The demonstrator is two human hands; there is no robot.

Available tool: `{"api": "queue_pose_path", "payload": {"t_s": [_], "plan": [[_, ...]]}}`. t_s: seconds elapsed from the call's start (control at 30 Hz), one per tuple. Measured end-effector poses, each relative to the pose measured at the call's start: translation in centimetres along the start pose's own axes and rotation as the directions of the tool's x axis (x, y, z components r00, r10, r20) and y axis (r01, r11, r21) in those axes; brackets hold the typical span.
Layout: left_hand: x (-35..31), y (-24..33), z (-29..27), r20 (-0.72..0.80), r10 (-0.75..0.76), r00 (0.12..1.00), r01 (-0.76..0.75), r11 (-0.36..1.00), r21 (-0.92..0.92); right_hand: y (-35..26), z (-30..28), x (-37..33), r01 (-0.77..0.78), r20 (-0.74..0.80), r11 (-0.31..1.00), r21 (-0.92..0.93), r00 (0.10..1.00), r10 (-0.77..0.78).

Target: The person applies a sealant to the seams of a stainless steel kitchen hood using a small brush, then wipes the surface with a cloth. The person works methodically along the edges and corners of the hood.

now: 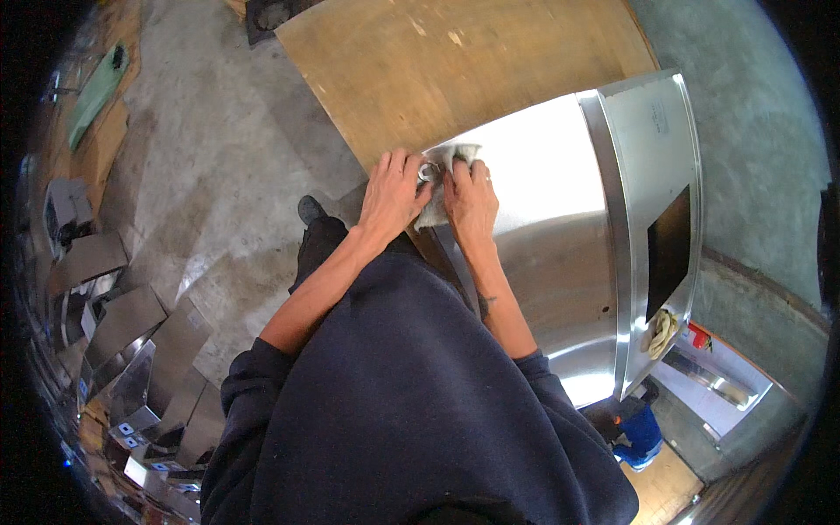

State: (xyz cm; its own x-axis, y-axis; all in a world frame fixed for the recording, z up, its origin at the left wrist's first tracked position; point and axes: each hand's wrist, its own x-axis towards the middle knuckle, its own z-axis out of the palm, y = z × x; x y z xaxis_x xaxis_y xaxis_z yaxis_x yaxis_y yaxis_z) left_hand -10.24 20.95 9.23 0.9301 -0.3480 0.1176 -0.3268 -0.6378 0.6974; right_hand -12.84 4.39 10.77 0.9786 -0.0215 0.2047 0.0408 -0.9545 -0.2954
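Note:
My left hand [391, 194] is at the left end of a shiny stainless steel unit [551, 271], its fingers curled against a small round ring-shaped piece [427, 171] that looks metallic. Close beside it, my right hand [472, 199] is closed on a crumpled grey cloth [431, 213]. The cloth bunches up beyond the right fingertips and hangs down between the two hands. Whether the round piece is loose or fixed to the unit cannot be made out.
A brown wooden board [455, 70] lies beyond the unit. A yellowish rag [662, 334] rests by a dark opening [668, 252] on the unit's right side. Several metal panels [131, 350] stand at the left on concrete floor [227, 131]. Blue fabric [641, 435] shows at lower right.

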Motion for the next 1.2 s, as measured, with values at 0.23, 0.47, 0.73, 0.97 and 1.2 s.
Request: {"api": "queue_pose_path", "payload": {"t_s": [0.23, 0.47, 0.73, 0.97, 1.2], "plan": [[0.4, -0.2, 0.4, -0.021, 0.026, 0.999, -0.025, 0.999, 0.035, 0.7, 0.1, 1.0, 0.042, -0.004, 0.998, 0.051, 0.999, -0.041], [0.3, 0.3, 1.0, -0.049, 0.113, 0.992, -0.111, 0.993, 0.043, 1.0, -4.9, -7.3, -0.218, 0.170, 0.964, 0.150, 0.966, 0.192], [1.9, 0.9, -0.7, -0.123, 0.099, 0.987, -0.124, 0.969, -0.214, -0.2, -2.9, -8.0, -0.122, 0.141, 0.960, 0.253, 0.986, 0.089], [-3.2, -5.7, -3.0, -0.195, -0.332, 0.923, 0.263, 0.913, -0.311, -2.4, -1.8, -4.9, -0.047, 0.238, 0.986, 0.163, 0.971, 0.007], [-10.6, -7.8, -3.3, -0.114, -0.518, 0.848, 0.468, 0.832, -0.298, -2.4, 1.2, -2.6, 0.097, 0.096, 0.992, 0.075, 0.990, -0.104]]}}
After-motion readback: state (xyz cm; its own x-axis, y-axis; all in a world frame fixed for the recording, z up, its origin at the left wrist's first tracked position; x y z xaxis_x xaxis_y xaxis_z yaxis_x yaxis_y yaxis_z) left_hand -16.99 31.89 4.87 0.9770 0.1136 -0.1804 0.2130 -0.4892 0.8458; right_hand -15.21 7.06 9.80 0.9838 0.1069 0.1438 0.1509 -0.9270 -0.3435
